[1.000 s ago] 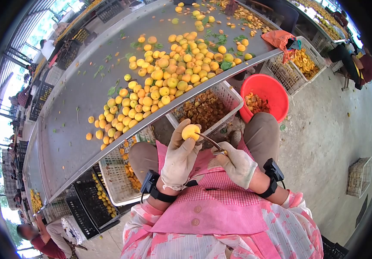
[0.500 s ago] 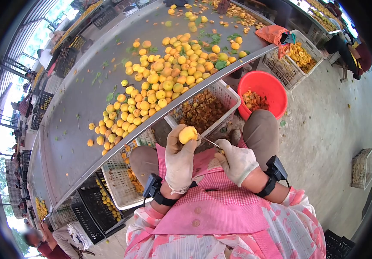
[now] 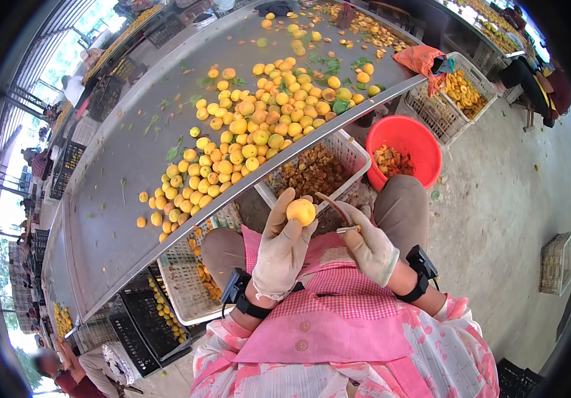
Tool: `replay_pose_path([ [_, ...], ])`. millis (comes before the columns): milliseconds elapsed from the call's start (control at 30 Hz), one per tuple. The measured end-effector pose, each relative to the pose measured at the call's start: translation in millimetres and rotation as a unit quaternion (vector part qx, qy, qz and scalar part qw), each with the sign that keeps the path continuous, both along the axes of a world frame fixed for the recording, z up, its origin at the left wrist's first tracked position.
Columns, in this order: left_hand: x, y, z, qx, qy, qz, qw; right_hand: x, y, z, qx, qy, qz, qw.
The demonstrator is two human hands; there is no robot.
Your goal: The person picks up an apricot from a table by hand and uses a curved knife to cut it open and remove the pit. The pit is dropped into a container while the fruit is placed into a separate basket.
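My left hand [image 3: 280, 249], in a pale work glove, grips a whole-looking yellow apricot [image 3: 301, 211] between thumb and fingers above my lap. Just to its right, my gloved right hand [image 3: 372, 251] is closed on a small knife [image 3: 340, 211]. Its slim, curved, reddish-brown length points up and left toward the apricot, apart from it, and a short pale metal piece shows by the thumb. Many loose apricots [image 3: 259, 126] lie heaped on the metal table [image 3: 120, 172] ahead, among green leaves.
Below the table edge, a white crate [image 3: 358, 174] holds brown pieces. A red bucket [image 3: 425, 149] with orange scraps stands beside my knee. Another white crate [image 3: 179, 292] sits at left, and one with cut fruit [image 3: 464, 93] at right. An orange cloth [image 3: 419, 61] hangs over the table corner.
The knife has come away from the apricot and tilted upward. My left hand has turned the apricot and shifted slightly right and down.
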State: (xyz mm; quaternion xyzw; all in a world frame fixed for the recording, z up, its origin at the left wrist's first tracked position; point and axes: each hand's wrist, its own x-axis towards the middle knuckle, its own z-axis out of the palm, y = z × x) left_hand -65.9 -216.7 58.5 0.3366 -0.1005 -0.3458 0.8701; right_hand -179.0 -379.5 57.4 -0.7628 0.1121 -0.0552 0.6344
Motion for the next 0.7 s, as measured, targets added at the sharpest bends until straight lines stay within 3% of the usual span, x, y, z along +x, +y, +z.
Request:
replay_pose_path([
  [100,2.0,2.0,-1.7,0.030,-0.038,-0.007,0.999,2.2,6.6,4.9,0.013,0.017,0.047,0.999],
  [167,3.7,4.0,-5.9,0.020,-0.040,-0.023,0.999,3.6,11.7,4.1,-0.016,-0.037,0.041,0.998],
  [467,0.8,8.9,0.0,0.035,0.027,-0.052,0.998,3.8,18.4,9.0,-0.070,-0.001,0.040,0.997],
  [667,-3.8,7.5,-3.1,0.061,-0.056,-0.072,0.994,2.2,19.2,1.6,-0.107,-0.023,0.036,0.993],
  [700,-3.7,8.2,0.1,0.111,-0.102,-0.082,0.985,2.4,19.0,2.3,-0.111,-0.020,0.034,0.993],
])
